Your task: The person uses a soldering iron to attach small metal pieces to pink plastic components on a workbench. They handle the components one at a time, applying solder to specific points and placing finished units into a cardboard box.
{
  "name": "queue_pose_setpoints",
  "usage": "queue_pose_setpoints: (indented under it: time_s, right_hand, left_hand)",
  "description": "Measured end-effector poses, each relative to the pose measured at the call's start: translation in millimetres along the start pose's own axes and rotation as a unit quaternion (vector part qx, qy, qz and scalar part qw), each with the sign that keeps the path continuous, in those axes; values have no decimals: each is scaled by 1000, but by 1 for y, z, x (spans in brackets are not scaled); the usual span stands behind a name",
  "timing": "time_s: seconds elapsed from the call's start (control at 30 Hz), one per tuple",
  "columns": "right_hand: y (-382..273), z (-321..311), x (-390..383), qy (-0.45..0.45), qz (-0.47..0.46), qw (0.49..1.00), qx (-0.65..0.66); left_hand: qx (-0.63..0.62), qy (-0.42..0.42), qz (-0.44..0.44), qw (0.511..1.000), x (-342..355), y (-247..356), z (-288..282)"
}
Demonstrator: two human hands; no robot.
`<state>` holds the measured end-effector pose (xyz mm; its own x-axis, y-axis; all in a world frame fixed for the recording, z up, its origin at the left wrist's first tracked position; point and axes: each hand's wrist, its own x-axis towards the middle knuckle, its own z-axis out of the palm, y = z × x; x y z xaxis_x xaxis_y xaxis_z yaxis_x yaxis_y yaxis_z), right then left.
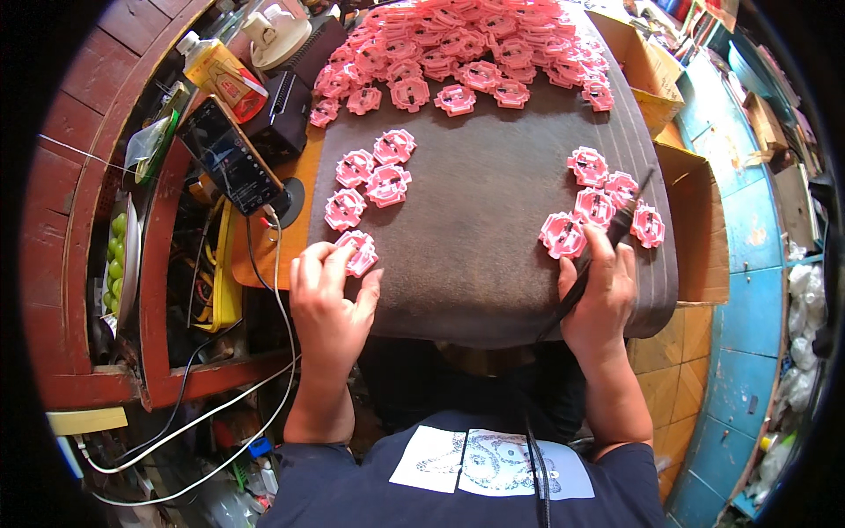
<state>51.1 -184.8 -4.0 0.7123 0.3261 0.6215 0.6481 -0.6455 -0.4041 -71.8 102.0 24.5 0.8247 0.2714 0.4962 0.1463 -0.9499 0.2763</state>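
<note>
On the dark mat (pixel 475 273), my left hand (pixel 330 295) has its fingertips on a pink plastic piece (pixel 356 251) at the lower end of a short left-hand group of similar pieces (pixel 387 185). My right hand (pixel 598 295) grips a slim dark pen-shaped tool (pixel 627 211) with a cord, its tip pointing up and away over a right-hand group of pink pieces (pixel 588 165). These pieces have small dark parts across their middles. A large heap of the same pink pieces (pixel 466 40) covers the far end of the mat.
At the left stand a phone (pixel 231 156) on a stand, a bottle (pixel 224 75), a black box (pixel 277 110), cables (pixel 286 326), a yellow tray (pixel 211 299) and green fruit (pixel 114 255). Cardboard boxes (pixel 687 211) stand right of the table, beside blue cabinets (pixel 731 352).
</note>
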Motion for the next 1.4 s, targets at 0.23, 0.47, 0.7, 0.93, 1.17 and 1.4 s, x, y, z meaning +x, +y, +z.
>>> queue_pose_setpoints:
  time_s: [0.23,0.47,0.7,0.93,1.17,1.4]
  right_hand:
    - [-13,5,-17,10,-88,976,198]
    - [-15,7,-21,-38,-79,980,180]
    - [-13,8,-21,-11,-73,978,196]
    - [-15,9,-13,13,-95,969,229]
    - [-15,13,-16,3,-50,964,262]
    - [-14,13,-23,-22,12,947,319]
  left_hand:
    - [-212,-56,109,969,1,40,35]
    - [-269,-91,155,946,2,83,54]
    - [-274,-118,208,932,10,84,53]
    - [-275,-71,172,943,8,77,60]
    - [-342,-75,172,921,3,90,73]
    - [-364,-104,137,915,11,92,67]
